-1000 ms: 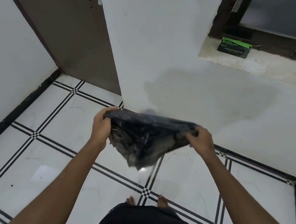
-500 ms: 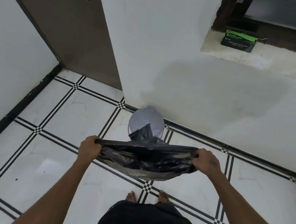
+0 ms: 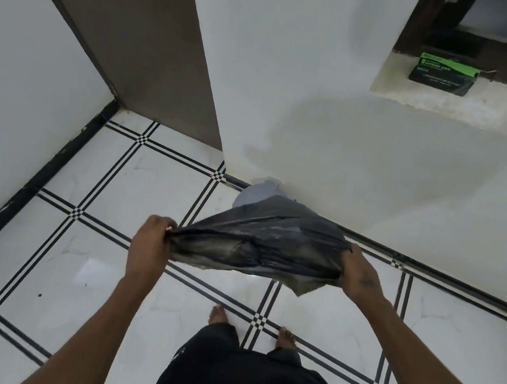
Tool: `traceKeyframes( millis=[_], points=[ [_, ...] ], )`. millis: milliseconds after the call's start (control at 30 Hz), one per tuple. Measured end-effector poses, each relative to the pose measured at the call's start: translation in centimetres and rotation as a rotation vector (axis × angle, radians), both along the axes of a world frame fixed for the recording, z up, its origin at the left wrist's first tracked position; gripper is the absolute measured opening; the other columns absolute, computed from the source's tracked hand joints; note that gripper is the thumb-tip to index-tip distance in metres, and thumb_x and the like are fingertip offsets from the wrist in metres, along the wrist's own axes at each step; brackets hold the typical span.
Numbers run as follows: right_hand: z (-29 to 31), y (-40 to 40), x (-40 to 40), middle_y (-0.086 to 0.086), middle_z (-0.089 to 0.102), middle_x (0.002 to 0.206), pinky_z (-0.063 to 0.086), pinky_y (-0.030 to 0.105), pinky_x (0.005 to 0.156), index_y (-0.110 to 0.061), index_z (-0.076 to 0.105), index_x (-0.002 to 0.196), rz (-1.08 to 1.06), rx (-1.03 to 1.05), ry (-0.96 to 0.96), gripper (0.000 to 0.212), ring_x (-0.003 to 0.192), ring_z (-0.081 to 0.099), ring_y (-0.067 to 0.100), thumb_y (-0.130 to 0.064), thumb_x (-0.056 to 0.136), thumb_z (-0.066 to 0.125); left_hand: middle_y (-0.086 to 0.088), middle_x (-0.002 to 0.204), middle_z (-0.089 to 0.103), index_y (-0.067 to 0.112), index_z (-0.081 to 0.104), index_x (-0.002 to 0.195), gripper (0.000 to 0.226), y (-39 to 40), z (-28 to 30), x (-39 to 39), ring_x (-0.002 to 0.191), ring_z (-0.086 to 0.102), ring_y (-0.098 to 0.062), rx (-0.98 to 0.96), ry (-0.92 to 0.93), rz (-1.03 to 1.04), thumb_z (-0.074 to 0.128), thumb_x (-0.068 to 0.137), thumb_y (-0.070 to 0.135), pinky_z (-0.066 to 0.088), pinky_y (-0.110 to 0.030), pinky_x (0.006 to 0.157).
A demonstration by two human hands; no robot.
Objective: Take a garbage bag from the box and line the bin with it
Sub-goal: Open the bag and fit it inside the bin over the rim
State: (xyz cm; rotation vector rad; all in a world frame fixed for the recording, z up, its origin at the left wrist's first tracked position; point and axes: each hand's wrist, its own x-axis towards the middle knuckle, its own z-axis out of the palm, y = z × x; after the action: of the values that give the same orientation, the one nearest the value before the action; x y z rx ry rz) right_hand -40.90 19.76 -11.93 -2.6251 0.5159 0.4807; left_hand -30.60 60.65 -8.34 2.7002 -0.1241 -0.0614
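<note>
A black garbage bag (image 3: 262, 243) is stretched out between both hands at waist height. My left hand (image 3: 151, 242) grips its left edge and my right hand (image 3: 360, 276) grips its right edge. The bag billows upward in the middle. Behind it, a grey round bin (image 3: 256, 194) stands on the floor against the white wall, mostly hidden by the bag. The green and black garbage bag box (image 3: 443, 75) lies on the window ledge at the upper right.
A brown door (image 3: 123, 21) stands at the upper left beside the white wall (image 3: 296, 82). The floor (image 3: 106, 235) is white tile with black lines. My bare feet (image 3: 252, 324) stand just below the bag.
The bag dropped from chest height, showing the bin behind it, then puffed up again and now covers most of the bin. Both hands stay on its edges.
</note>
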Motion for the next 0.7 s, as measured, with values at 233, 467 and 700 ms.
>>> traceKeyframes(
  millis=[233, 467, 700],
  points=[
    [-2.8, 4.0, 1.1, 0.007, 0.065, 0.115, 0.052, 0.031, 0.082, -0.016, 0.065, 0.119, 0.275, 0.236, 0.569, 0.045, 0.111, 0.064, 0.031, 0.005, 0.083, 0.048, -0.003, 0.105, 0.068, 0.016, 0.069, 0.098, 0.018, 6.5, -3.6, 2.2, 0.093, 0.067, -0.019, 0.283, 0.691, -0.061, 0.065, 0.081, 0.01, 0.054, -0.017, 0.072],
    [0.4, 7.5, 6.2, 0.021, 0.065, 0.119, 0.052, 0.042, 0.086, -0.008, 0.053, 0.131, -0.364, 0.186, 0.024, 0.043, 0.107, 0.063, 0.041, -0.016, 0.088, 0.06, 0.002, 0.081, 0.073, 0.022, 0.074, 0.082, 0.018, 3.9, 0.9, 9.7, 0.075, 0.069, -0.015, -0.302, 0.368, 0.03, 0.068, 0.08, 0.005, 0.056, -0.028, 0.066],
    [0.9, 8.2, 7.0, 0.025, 0.066, 0.113, 0.053, 0.042, 0.083, -0.004, 0.052, 0.123, -0.508, 0.066, -0.011, 0.038, 0.1, 0.064, 0.044, -0.023, 0.091, 0.059, 0.007, 0.09, 0.058, 0.018, 0.067, 0.098, 0.029, 4.7, 0.4, 9.8, 0.075, 0.055, -0.015, -0.202, 0.029, -0.213, 0.067, 0.077, -0.002, 0.039, -0.024, 0.061]
  ],
)
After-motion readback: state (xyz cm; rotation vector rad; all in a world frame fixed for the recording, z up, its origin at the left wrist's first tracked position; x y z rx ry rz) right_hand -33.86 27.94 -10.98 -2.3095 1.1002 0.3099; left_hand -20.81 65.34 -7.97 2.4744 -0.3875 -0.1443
